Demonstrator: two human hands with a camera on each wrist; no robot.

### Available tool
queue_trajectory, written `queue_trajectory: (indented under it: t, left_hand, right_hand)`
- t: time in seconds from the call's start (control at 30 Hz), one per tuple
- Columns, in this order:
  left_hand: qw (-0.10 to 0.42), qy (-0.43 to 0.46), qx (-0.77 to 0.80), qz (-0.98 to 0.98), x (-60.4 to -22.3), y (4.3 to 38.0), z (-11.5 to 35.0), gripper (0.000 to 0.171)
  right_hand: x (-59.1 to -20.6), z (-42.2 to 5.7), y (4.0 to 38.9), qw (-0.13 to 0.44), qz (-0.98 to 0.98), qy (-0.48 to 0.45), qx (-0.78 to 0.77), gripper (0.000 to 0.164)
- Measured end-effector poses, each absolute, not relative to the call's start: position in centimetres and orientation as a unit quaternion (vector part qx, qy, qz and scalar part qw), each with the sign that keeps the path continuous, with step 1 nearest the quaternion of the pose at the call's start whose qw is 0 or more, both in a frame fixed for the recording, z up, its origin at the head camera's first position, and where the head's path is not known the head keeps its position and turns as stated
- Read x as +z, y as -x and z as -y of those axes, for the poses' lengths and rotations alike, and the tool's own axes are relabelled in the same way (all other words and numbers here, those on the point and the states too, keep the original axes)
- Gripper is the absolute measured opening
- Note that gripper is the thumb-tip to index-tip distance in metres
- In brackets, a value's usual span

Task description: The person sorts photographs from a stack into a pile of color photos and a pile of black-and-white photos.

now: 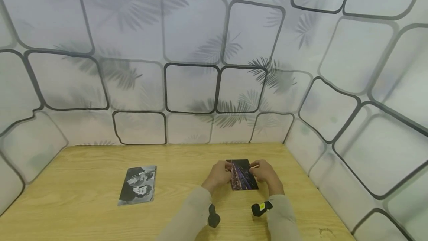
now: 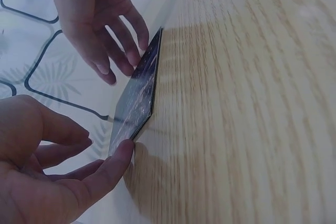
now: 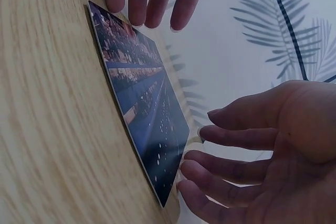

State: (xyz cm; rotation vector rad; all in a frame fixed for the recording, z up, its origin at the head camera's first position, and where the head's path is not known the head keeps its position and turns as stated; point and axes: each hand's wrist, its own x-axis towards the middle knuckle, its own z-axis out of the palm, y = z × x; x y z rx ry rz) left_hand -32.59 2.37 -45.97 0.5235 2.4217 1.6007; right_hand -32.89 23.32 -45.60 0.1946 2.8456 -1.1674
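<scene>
A glossy photo print (image 1: 241, 176) of a night city with purple streaks and specks of light lies flat on the wooden table, right of the middle. At its left edge is my left hand (image 1: 219, 176), fingers loosely bent. In the left wrist view, one fingertip (image 2: 125, 149) touches the print's edge near a corner. My right hand (image 1: 265, 174) is at the opposite edge. The right wrist view shows several of its fingertips (image 3: 190, 169) right along that side, the fingers relaxed and slightly spread. Neither hand curls round the print.
Farther left on the table (image 1: 180, 211) lies a black-and-white print (image 1: 138, 185), turned slightly. A patterned wall covering (image 1: 190, 88) rises behind the table and along its right side. Small black devices (image 1: 262, 208) sit at both wrists.
</scene>
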Motion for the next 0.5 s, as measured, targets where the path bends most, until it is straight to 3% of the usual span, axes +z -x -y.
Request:
queue_trajectory:
  t: [0.37, 0.5]
  left_hand:
    - [0.101, -0.173, 0.554, -0.808, -45.8, 32.1, -1.9, 0.048]
    - [0.081, -0.191, 0.529, -0.823, -45.7, 32.1, -1.3, 0.047]
  right_hand:
    - [-44.8, -23.2, 32.3, 0.036, -0.93, -0.05, -0.363, 0.037]
    - [-44.2, -23.0, 32.2, 0.02, -0.939, -0.038, -0.341, 0.038]
